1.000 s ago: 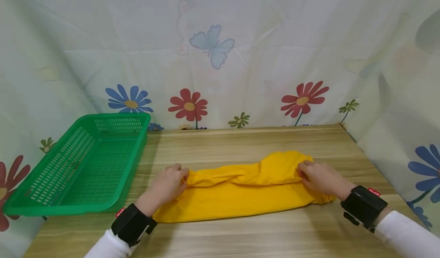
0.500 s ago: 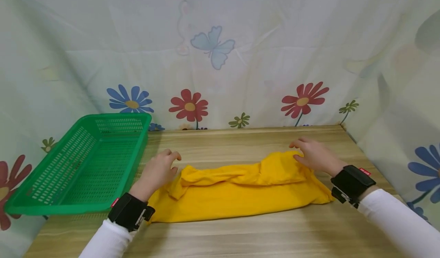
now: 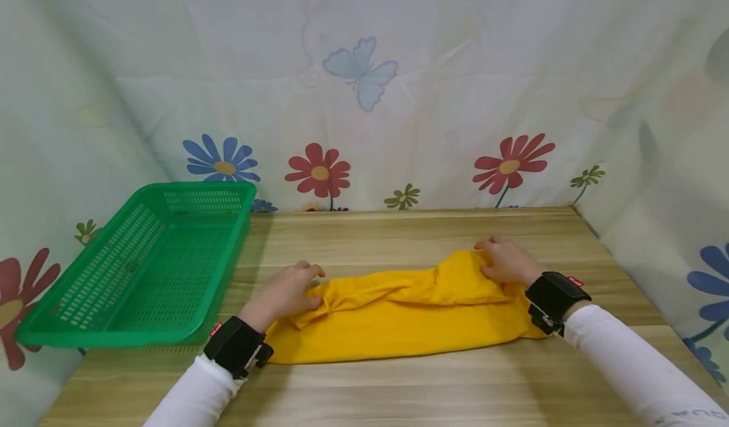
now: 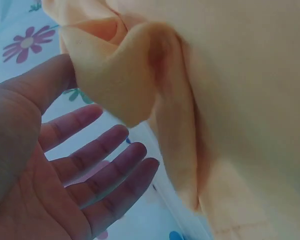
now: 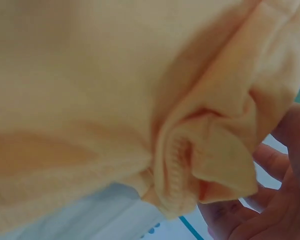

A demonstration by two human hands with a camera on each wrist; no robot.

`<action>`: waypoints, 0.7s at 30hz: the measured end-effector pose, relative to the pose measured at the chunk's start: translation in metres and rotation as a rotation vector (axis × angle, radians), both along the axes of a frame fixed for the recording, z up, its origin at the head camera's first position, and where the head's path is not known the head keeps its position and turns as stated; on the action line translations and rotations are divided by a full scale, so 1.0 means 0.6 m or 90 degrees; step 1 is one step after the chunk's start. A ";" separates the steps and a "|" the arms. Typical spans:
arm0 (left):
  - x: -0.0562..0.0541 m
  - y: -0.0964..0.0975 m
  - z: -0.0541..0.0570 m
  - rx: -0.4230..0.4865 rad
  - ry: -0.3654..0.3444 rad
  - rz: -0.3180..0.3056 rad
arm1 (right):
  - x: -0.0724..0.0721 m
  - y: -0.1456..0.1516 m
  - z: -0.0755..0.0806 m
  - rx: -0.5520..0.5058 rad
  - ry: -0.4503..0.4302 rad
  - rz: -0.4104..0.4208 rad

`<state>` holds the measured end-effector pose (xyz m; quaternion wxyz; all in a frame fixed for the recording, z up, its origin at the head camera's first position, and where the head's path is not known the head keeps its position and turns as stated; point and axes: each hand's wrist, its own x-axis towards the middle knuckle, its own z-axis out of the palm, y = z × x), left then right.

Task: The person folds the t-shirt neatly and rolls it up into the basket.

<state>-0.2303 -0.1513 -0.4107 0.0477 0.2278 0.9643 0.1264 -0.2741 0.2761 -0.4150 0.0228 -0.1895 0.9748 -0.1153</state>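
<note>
A yellow cloth garment (image 3: 393, 329) with stitched hems lies as a long flat strip on the wooden table, its far part bunched and folded over. At its left end is my left hand (image 3: 285, 295). In the left wrist view, the thumb (image 4: 50, 80) meets a loose fold while the other fingers spread apart behind it. My right hand (image 3: 509, 261) is at the far right corner of the cloth. In the right wrist view, its fingers (image 5: 270, 162) are loosely extended beside and partly behind the rolled cloth end (image 5: 225, 160), which hides some of them.
A green slotted plastic basket (image 3: 246, 224) stands to the left of the cloth, with nothing in it. The wooden table (image 3: 370, 392) meets a flower-printed curtain (image 3: 433, 98) at the back and sides.
Both hands released their pinch on the bunched cloth and lifted off. Now they are back at its ends, the left moved rightward to the fold, the right shifted slightly left.
</note>
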 end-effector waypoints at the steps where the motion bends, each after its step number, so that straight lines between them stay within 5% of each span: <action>1: 0.001 0.004 -0.002 0.000 -0.006 -0.009 | 0.000 0.001 -0.004 0.000 0.003 0.001; 11: 0.012 0.031 -0.016 0.008 0.026 -0.048 | -0.001 0.006 -0.013 -0.005 0.062 0.047; 21: 0.025 0.043 -0.025 0.000 0.053 -0.041 | 0.000 0.004 -0.018 0.012 0.087 0.057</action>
